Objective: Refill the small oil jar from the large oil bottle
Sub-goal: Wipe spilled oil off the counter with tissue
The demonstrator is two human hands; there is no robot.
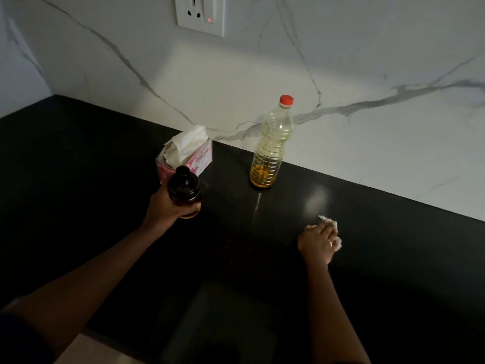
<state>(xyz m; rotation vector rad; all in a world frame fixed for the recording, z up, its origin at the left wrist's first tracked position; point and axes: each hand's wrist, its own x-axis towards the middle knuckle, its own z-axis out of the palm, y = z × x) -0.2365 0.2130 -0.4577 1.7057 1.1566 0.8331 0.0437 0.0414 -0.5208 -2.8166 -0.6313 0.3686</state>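
So the pink and white cardboard tissue box [195, 160] sits at the back of the glossy black surface [99, 164], close to the white marble backsplash with grey veins [367, 61], a white wall socket [200, 14] up above. The large clear plastic oil bottle [273, 145] stands upright to the right of the box, red cap on, oil only in the bottom part. Between bottle and front edge the surface is open, and the far left too. The left hand [168, 206] is wrapped round the small dark glass oil jar [184, 186], upright, capped, right in front of the box; can't tell if it touches down. The right hand [319, 241] clutches a crumpled white tissue wad [337, 244] against the surface, well apart from the bottle
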